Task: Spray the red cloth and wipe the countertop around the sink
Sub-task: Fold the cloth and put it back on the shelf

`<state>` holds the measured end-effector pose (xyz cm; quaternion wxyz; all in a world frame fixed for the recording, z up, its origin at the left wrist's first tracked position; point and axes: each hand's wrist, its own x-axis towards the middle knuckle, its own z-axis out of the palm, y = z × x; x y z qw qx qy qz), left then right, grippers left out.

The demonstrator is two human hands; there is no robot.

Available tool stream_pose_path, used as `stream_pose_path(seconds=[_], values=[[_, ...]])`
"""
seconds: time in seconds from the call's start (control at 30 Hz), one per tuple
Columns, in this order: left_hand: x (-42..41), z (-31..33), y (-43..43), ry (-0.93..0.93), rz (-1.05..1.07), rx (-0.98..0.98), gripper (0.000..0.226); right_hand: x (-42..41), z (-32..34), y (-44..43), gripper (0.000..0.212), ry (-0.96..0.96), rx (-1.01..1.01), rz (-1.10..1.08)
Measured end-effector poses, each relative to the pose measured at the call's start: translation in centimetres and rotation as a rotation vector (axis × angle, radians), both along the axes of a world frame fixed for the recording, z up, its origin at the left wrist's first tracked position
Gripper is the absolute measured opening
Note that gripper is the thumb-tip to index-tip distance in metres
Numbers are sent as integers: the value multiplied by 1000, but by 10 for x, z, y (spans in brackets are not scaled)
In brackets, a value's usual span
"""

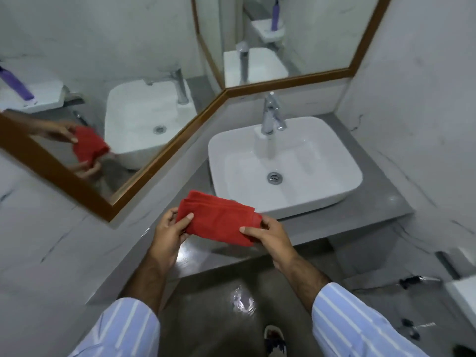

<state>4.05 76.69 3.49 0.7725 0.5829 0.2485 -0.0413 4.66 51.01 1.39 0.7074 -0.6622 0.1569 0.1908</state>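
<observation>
You hold a solid red cloth (219, 219). Your sleeves (360, 320) are light blue with white stripes. The basin (322, 155) is plain white, its faucet (270, 114) chrome, the table (373, 202) flat grey. The walls (425, 99) are white marble with dark veins; the mirror frame (288, 82) is brown wood.

- A chrome faucet (271, 114) stands upright at the back rim of the white basin, its spout over the bowl.
- A wood-framed mirror (164, 148) runs along the wall left of the faucet; a second framed mirror panel (288, 37) hangs on the wall behind the faucet.
- A round metal drain (274, 178) sits in the bowl, in front of the faucet.
- A wet, glossy grey floor (231, 305) lies well below and in front of the faucet.
- A patterned slipper (274, 338) rests on that floor, far in front of the faucet.
</observation>
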Motion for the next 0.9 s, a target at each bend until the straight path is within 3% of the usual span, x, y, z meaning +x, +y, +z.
stream_pose_path(seconds=[0.23, 0.43, 0.6, 0.9], values=[[50, 62, -131, -170, -342, 49, 22, -21, 62, -131, 58, -59, 34, -225], [68, 90, -297, -288, -698, 116, 22, -71, 87, -277, 18, 7, 18, -536], [64, 94, -433, -391, -927, 261, 18, -121, 85, -377, 19, 66, -65, -653], [17, 78, -659, -925, -1424, 817, 20, -202, 38, -472, 11, 305, -64, -852]])
